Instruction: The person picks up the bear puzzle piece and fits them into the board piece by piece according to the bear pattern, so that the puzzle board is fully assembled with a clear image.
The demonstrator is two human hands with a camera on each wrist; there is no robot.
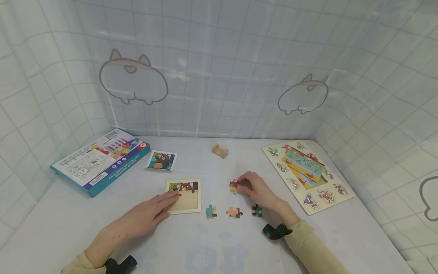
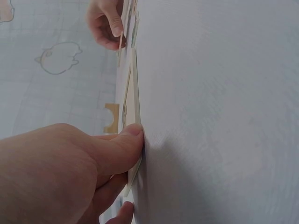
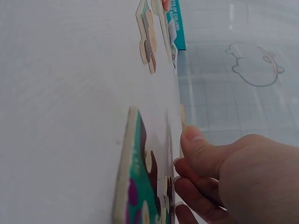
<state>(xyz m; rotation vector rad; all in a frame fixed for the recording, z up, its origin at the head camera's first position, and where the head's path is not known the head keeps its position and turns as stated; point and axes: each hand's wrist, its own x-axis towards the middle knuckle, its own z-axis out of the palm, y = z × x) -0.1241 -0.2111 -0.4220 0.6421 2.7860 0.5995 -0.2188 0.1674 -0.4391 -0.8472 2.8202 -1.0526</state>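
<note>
My left hand [image 1: 147,215] grips the near-left corner of a shallow wooden puzzle tray [image 1: 188,210], fingers over its left side and thumb against the near edge. Joined bear-picture pieces [image 1: 186,186] fill the tray's far strip; the rest shows bare wood, partly covered by my fingers. To the right of the tray, my right hand [image 1: 258,190] pinches a brown-and-orange jigsaw piece [image 1: 234,186] between thumb and fingers. Nearer to me lie a green-and-peach piece [image 1: 211,212], a peach-and-brown piece [image 1: 234,212] and a dark green piece [image 1: 257,211], the last beside my right wrist.
A bear picture card [image 1: 162,160] lies behind the tray, next to a flat toy box [image 1: 102,160] at the left. A small notched wooden block [image 1: 220,150] stands at the back. At the right is an animal puzzle board [image 1: 301,194] with colourful cards [image 1: 304,165] on it.
</note>
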